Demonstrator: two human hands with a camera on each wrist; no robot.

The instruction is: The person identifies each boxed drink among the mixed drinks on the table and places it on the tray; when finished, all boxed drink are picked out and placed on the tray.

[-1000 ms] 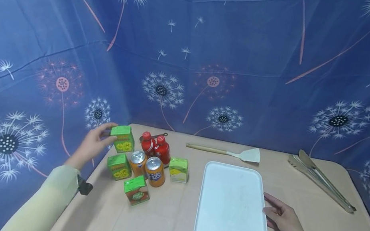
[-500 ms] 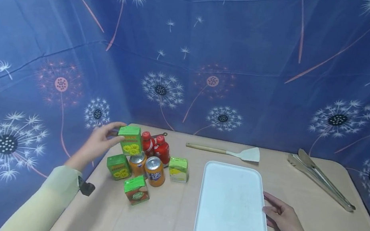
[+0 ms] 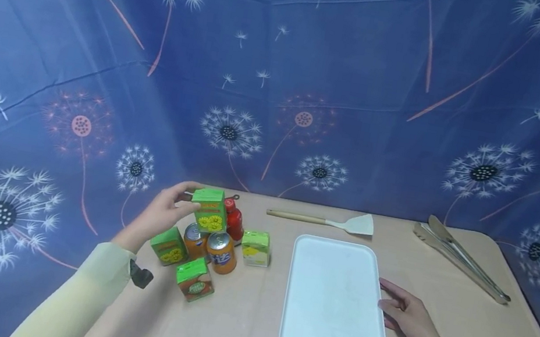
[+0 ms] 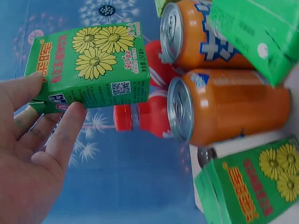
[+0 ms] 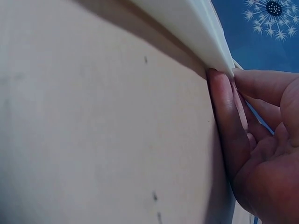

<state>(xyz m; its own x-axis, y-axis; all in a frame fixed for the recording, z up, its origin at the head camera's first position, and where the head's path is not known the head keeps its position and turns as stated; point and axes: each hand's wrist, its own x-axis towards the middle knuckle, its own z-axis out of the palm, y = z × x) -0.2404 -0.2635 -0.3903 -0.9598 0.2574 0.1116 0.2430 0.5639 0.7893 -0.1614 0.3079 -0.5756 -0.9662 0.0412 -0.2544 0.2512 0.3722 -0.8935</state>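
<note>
My left hand [image 3: 163,215] grips a green drink carton [image 3: 211,210] with yellow flowers, thumb on one side and fingers on the other. The carton is up above the cans, overlapping the red bottles [image 3: 234,223] in the head view; in the left wrist view it is apart from the orange cans [image 4: 233,107]. At the right edge of a white tray [image 3: 338,315], my right hand [image 3: 409,317] pinches the rim. The right wrist view has its thumb on one side of that rim and its fingers under it.
More drink cartons stand around the cans: a green one [image 3: 169,247] to the left, a green-and-brown one [image 3: 195,280] in front, a pale green one [image 3: 256,249] to the right. A white spatula [image 3: 359,224] and metal tongs [image 3: 462,261] lie toward the back of the table.
My left hand has carried the green carton from the back left rightward, over the cans and in front of the red bottles. The right hand stays at the tray's edge.
</note>
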